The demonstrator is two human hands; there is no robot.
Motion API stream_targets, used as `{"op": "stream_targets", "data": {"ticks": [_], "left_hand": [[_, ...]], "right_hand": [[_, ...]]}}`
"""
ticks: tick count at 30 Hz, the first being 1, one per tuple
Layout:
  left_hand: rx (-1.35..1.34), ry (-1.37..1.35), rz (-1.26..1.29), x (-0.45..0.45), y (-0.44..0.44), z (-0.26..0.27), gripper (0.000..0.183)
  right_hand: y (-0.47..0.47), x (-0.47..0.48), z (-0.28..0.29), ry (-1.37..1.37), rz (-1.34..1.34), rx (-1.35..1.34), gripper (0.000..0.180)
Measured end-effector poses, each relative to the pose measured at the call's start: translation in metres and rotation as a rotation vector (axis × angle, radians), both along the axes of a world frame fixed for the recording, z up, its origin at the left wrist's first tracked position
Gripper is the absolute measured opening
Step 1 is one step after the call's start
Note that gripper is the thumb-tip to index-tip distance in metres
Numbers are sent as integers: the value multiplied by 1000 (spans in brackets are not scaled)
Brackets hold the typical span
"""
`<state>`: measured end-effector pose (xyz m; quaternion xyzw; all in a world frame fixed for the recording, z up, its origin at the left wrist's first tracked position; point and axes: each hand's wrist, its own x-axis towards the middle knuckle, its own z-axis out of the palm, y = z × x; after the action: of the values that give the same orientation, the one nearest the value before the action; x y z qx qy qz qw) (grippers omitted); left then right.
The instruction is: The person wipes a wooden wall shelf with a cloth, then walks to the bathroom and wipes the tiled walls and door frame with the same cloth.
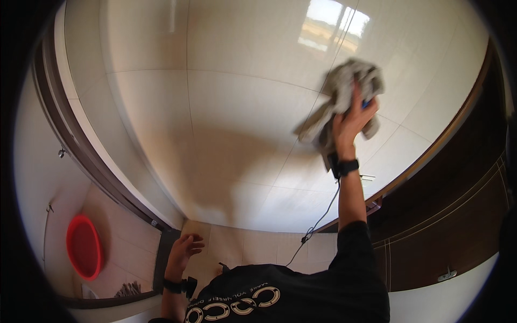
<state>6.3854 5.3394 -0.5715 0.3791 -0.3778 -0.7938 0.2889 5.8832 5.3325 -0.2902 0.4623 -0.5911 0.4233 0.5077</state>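
Observation:
My right hand (349,123) is raised and pressed over a bunched grey-beige cloth (343,84) against a glossy tiled wall (242,97). Folds of the cloth hang to the left of the wrist, and its upper part looks slightly blurred. A small blue patch shows between my fingers; what it is, I cannot tell. Low on the left, my left hand (184,252) hangs with loosely bent, parted fingers and nothing in it. It is apart from the wall. Each wrist bears a black band.
A thin black cable (322,220) hangs from my right wrist toward my body. Dark brown wooden panelling (452,230) with a metal handle stands on the right. Through a doorway at left, a red plastic basin (84,247) rests on the floor beside grey mop-like strands (129,290).

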Motion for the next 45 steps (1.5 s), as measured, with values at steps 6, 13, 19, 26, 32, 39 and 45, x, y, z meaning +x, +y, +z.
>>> {"op": "stream_targets", "data": {"ticks": [6,13,19,26,32,39,45], "left_hand": [[19,33,33,-2,-16,-10,27],[-69,-8,-61,-21,-38,-7,27],[-21,-3,-17,-20,-48,-6,30],[-24,7,-60,-34,-53,-16,32],[-64,-25,-69,-37,-60,-12,31],[-55,-38,-12,-15,-57,-14,30],[-17,-27,13,2,-58,-24,29]], "right_hand": [[-37,23,-46,77,-76,232,75],[-9,36,-234,-113,493,655,64],[-5,-8,-84,146,218,444,36],[-54,31,-12,90,-23,96,76],[-65,41,-209,17,307,438,31],[-28,14,-212,397,422,780,31],[-10,-15,-30,244,-61,305,67]]}}
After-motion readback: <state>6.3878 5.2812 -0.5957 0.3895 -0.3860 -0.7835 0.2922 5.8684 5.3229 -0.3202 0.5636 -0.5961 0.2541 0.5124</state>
